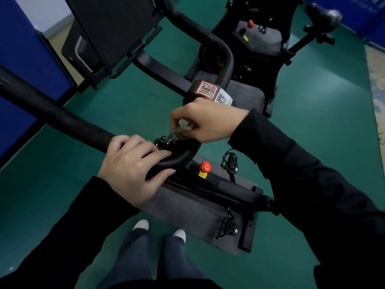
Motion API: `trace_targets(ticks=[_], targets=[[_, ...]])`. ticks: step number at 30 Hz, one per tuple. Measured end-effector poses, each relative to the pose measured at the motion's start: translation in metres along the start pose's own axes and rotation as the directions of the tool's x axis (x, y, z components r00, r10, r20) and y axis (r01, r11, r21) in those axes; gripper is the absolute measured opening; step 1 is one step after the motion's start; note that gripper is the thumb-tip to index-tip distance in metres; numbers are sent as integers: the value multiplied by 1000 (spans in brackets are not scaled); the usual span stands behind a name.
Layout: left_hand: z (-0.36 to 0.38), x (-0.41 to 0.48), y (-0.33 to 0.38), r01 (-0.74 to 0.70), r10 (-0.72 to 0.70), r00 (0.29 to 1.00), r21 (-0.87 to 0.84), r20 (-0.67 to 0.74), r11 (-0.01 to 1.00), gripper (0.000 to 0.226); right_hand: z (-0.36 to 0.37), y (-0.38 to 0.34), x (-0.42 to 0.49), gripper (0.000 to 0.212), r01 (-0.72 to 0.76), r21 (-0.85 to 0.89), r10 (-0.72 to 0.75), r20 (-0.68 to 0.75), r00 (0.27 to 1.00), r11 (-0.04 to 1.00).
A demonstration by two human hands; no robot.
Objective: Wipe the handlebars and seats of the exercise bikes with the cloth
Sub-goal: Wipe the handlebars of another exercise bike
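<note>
A black handlebar [62, 119] of the near exercise bike runs from the left edge to a curved end at centre. My left hand [133, 167] grips that curved end, fingers wrapped over the bar. My right hand [206, 119] holds a crumpled grey cloth [184, 125] bunched in its fist, just above the bar's bend near a small black knob [161, 140]. The bar's other arm [216, 46] loops up behind. A second bike's black seat [323, 16] shows at the top right.
Red knobs sit on the near bike's frame [205, 166] and the far bike [250, 23]. QR stickers [208, 90] mark the stem. A black console screen [108, 30] stands upper left, pedals [229, 162] lower right. Green floor [312, 113], blue wall [18, 49], my feet [141, 225] below.
</note>
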State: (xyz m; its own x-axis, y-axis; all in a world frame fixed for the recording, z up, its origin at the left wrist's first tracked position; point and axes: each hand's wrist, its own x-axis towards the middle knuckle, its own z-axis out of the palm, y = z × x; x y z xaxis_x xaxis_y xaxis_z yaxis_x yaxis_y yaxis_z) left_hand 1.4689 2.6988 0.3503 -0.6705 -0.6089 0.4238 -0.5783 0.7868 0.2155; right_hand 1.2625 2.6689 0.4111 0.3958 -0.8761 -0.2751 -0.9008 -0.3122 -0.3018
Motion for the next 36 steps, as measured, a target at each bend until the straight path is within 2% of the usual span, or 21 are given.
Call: trace_targets(ticks=[2,4,5,7,8,9,10,11,12,13,15,18,21,24,27,28,31,36], targets=[[0,0,0,-4,4,1000,-2,-4,1000,34,15,6,-9,23,-1,13,3,-204,979,1000],[0,1,1,-3,3,1000,-4,-5,1000,33,40,7,-20,24,-62,58,82,-465,881,996],[0,1,1,-2,2,1000,-7,-4,1000,33,55,4,-26,24,-95,145,163,-598,784,985],[1,0,0,-1,1,1000,-10,-6,1000,32,89,-12,-34,21,-77,422,403,-772,492,903],[1,0,0,-3,3,1000,-10,-10,1000,32,104,-22,-34,21,-31,567,542,-768,340,823],[2,0,-1,-7,7,1000,-8,-13,1000,32,117,-32,-32,21,31,694,673,-707,215,719],[2,-1,-1,-12,12,1000,-4,-14,1000,32,127,-40,-28,20,110,793,783,-609,125,599],[3,-1,-2,-16,16,1000,-1,-13,1000,33,133,-45,-23,20,208,859,867,-491,80,467],[3,-1,-2,-18,18,1000,3,-15,1000,33,134,-47,-18,20,323,891,929,-362,79,319],[4,-1,-2,-18,18,1000,8,-18,1000,33,134,-45,-13,20,447,881,966,-229,118,154],[4,-1,-2,-21,22,999,13,-24,1000,34,132,-32,-8,18,619,770,960,-35,279,-152],[5,0,-2,-27,27,999,18,-21,999,33,128,-11,-8,18,635,641,857,72,510,-432],[4,1,-3,-36,36,999,24,-19,999,34,126,0,-13,22,569,537,724,122,679,-623],[4,0,-3,-43,43,999,32,-25,999,34,128,-2,-17,26,524,474,652,151,743,-707],[4,0,-3,-50,51,998,37,-27,998,35,140,-12,-23,52,494,453,608,145,780,-742],[4,0,-3,-53,54,998,39,-24,998,35,143,-16,-26,52,489,457,599,127,791,-743],[5,0,-4,-56,57,998,50,-18,997,35,145,-21,-30,30,520,525,622,24,783,-674],[6,-2,-5,-57,58,998,43,-25,997,34,150,-32,-30,35,548,620,666,-54,744,-562]])
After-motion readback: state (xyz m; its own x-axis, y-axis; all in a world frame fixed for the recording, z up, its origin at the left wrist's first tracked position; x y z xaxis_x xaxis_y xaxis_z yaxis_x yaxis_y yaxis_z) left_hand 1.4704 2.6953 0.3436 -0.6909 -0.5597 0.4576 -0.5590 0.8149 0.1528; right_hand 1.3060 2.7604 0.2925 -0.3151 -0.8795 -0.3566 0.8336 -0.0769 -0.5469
